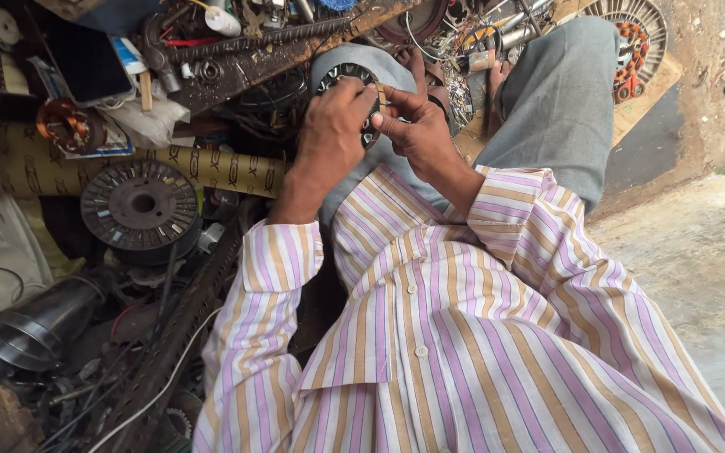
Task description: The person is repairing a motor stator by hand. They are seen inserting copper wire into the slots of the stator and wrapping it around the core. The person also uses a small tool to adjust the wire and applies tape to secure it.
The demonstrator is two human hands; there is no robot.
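Both hands (379,126) grip slotted round stator (347,77) on knee.

- The left hand (329,126) and right hand (417,126) meet over a round slotted motor core (354,80) on the grey-trousered knee (560,92); hardly any gap shows between them.
- To the left the way is crowded: a patterned roll (211,168) lies across, with a dark wire spool (140,205) just beside it.
- A perforated metal bar (178,327) runs diagonally beside the striped left sleeve (270,277), over tangled wires.
- A grey metal pipe (35,323) fills the lower left.
- Ahead, a rusty bar (295,50) and heaped parts close off the far side.
- To the right, beyond the knee, the bare concrete floor (698,277) gives open passage.
- A second wound core (631,38) lies on a board at the upper right.
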